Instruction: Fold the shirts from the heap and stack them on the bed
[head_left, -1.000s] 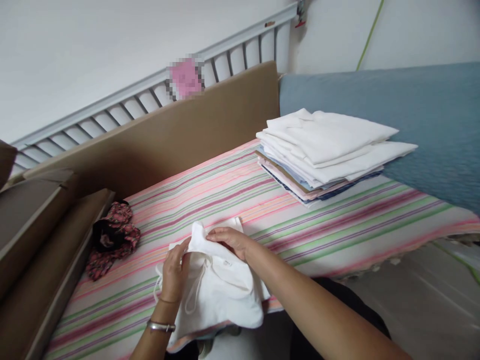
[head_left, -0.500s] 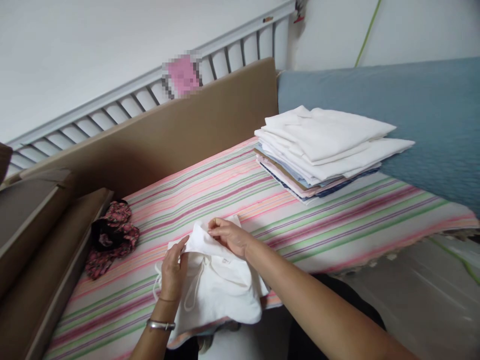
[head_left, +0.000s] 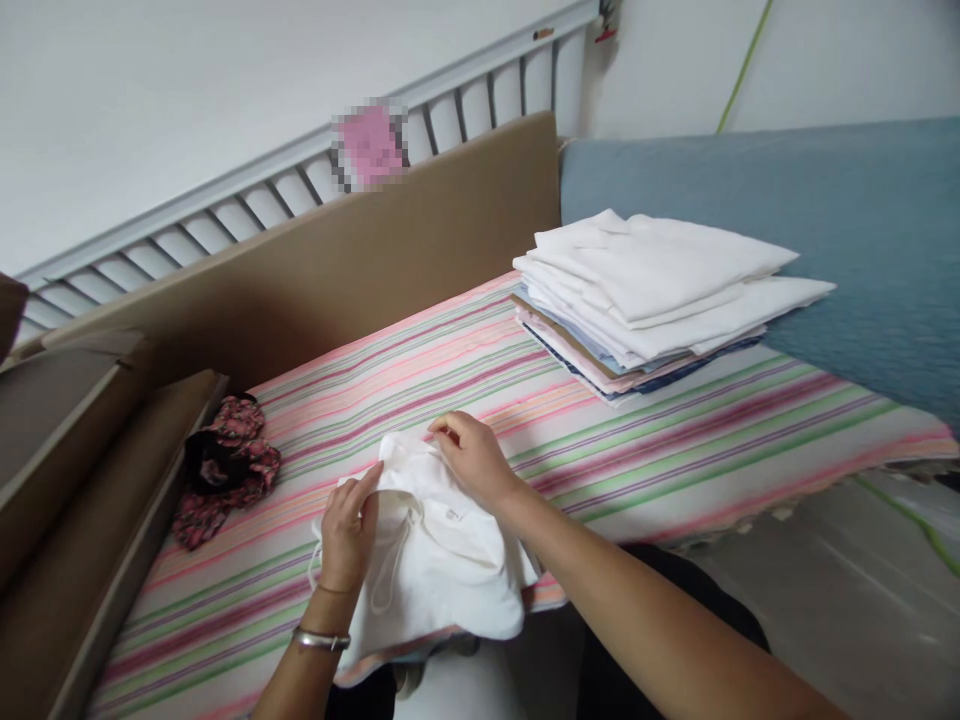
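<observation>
A white garment (head_left: pixel 435 560) with a drawstring lies bunched at the near edge of the striped bed (head_left: pixel 675 440), partly overhanging that edge toward the person. The left hand (head_left: pixel 346 525) grips the garment's left side, fingers curled together onto the cloth, a bracelet (head_left: pixel 321 638) on the wrist; the grip appears to steady the piece. The right hand (head_left: pixel 472 458) pinches the top fold of the garment between thumb and fingers, lifting it slightly off the bed, seemingly to draw the edge straight. A stack of folded clothes (head_left: pixel 652 290), white on top, sits near the far right corner of the bed, well apart from the hands, partly against a blue cover (head_left: pixel 825 220). A floral cloth (head_left: pixel 225 465) lies crumpled at the left edge, beside cardboard panels (head_left: pixel 337 270) that line the far and left sides.
</observation>
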